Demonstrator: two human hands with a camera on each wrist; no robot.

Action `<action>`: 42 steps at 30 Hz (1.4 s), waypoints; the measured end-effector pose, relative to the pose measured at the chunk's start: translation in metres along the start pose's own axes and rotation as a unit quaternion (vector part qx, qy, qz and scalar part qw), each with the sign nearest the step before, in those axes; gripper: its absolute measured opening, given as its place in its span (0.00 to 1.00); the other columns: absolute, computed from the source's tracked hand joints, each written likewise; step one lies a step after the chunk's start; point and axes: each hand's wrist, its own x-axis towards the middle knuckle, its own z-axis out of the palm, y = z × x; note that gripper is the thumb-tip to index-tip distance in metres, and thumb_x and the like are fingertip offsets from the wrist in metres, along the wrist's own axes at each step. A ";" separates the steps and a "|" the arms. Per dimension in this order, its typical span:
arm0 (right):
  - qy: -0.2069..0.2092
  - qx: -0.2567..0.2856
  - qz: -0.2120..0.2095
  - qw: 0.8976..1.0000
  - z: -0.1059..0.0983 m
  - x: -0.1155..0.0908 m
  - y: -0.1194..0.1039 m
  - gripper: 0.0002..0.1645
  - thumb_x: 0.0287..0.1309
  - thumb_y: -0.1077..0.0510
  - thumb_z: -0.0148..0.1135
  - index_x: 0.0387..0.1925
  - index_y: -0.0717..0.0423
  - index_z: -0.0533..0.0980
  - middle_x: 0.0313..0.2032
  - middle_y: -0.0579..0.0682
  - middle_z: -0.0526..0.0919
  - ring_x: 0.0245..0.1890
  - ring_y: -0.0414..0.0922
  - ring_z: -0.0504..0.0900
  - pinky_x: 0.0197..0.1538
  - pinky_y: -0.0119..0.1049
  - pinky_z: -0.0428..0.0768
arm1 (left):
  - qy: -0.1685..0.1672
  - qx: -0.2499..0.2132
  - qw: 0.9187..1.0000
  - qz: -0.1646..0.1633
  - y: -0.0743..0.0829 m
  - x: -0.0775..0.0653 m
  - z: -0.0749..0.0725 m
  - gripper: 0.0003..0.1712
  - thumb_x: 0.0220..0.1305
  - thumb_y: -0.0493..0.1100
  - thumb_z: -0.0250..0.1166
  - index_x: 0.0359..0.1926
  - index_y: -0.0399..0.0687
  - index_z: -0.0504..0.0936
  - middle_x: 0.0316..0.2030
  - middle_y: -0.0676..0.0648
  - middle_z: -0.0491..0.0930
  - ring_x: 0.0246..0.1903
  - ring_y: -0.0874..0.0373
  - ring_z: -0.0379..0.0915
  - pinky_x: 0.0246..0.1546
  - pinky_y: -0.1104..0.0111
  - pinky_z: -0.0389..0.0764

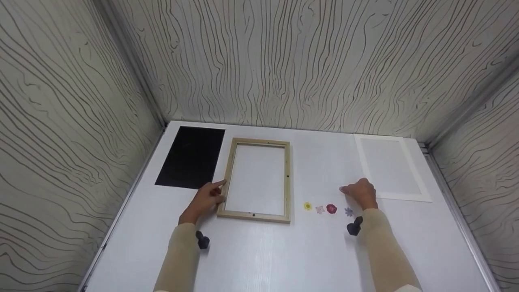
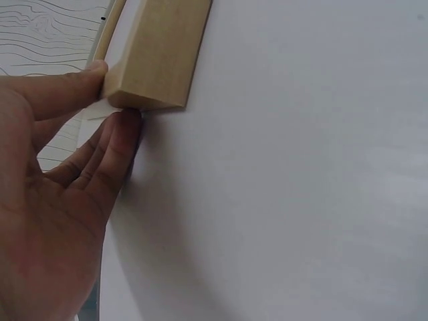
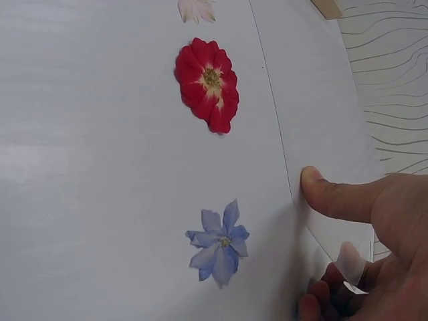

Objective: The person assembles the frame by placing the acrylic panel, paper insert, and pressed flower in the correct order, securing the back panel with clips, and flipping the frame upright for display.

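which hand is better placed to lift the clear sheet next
Probably the right: the right hand seems to pinch the clear sheet at its edge, while the left hand is farther off, holding the side of the wooden frame.

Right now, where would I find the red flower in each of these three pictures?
Head: the red flower is right of centre, below the middle, third from the left in the row.
Left wrist: not in this picture.
Right wrist: the red flower is in the upper middle, shown larger.
Shared landmark: the blue flower, beside it in the head view and below it in the right wrist view.
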 end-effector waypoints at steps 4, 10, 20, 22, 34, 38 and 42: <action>0.000 0.003 0.003 1.000 -0.001 -0.001 -0.001 0.45 0.67 0.51 0.70 0.67 0.83 0.64 0.63 0.80 0.74 0.66 0.75 0.73 0.71 0.67 0.72 | -0.004 -0.012 1.000 -0.011 0.001 0.000 0.001 0.36 0.66 0.38 0.71 0.75 0.53 0.77 0.49 0.46 0.79 0.49 0.53 0.74 0.58 0.54 0.78; -0.006 -0.004 0.009 1.000 -0.004 -0.001 -0.001 0.48 0.67 0.49 0.71 0.70 0.81 0.60 0.64 0.79 0.73 0.67 0.75 0.72 0.72 0.66 0.72 | -0.002 -0.011 1.000 -0.012 0.000 0.002 0.001 0.36 0.66 0.39 0.72 0.75 0.54 0.77 0.48 0.46 0.79 0.48 0.53 0.74 0.58 0.54 0.78; -0.007 0.020 -0.019 1.000 -0.007 0.010 -0.003 0.24 0.71 0.56 0.65 0.51 0.74 0.70 0.27 0.56 0.85 0.27 0.46 0.85 0.33 0.35 0.78 | -0.007 -0.004 1.000 -0.005 0.001 0.001 0.000 0.37 0.66 0.38 0.72 0.75 0.52 0.76 0.48 0.45 0.79 0.46 0.53 0.73 0.53 0.58 0.77; -0.005 0.026 -0.028 0.999 -0.008 0.012 -0.004 0.19 0.72 0.58 0.62 0.48 0.74 0.74 0.26 0.55 0.88 0.25 0.44 0.87 0.32 0.33 0.79 | -0.005 -0.002 1.000 -0.003 0.001 0.001 0.000 0.37 0.65 0.38 0.72 0.75 0.51 0.76 0.47 0.44 0.79 0.46 0.53 0.73 0.52 0.58 0.77; -0.012 0.191 -0.023 0.981 -0.019 0.004 -0.012 0.27 0.80 0.61 0.49 0.70 0.76 0.62 0.44 0.65 0.89 0.31 0.44 0.93 0.40 0.35 0.89 | -0.010 -0.009 1.000 -0.006 0.000 0.002 0.001 0.38 0.66 0.37 0.71 0.76 0.55 0.74 0.48 0.46 0.78 0.46 0.53 0.73 0.52 0.59 0.79; -0.017 0.209 -0.021 0.978 -0.021 0.003 -0.012 0.28 0.80 0.61 0.49 0.72 0.73 0.61 0.50 0.67 0.88 0.34 0.44 0.93 0.42 0.36 0.90 | -0.007 -0.013 1.000 -0.004 0.000 0.002 0.000 0.38 0.66 0.37 0.71 0.76 0.55 0.75 0.46 0.46 0.78 0.45 0.53 0.74 0.50 0.60 0.79; -0.018 0.230 -0.023 0.973 -0.024 0.001 -0.013 0.27 0.80 0.61 0.49 0.72 0.72 0.61 0.53 0.68 0.87 0.35 0.45 0.94 0.44 0.38 0.90 | -0.003 -0.015 1.000 0.003 -0.001 0.003 0.000 0.37 0.65 0.36 0.72 0.75 0.52 0.76 0.46 0.45 0.79 0.44 0.53 0.74 0.48 0.61 0.79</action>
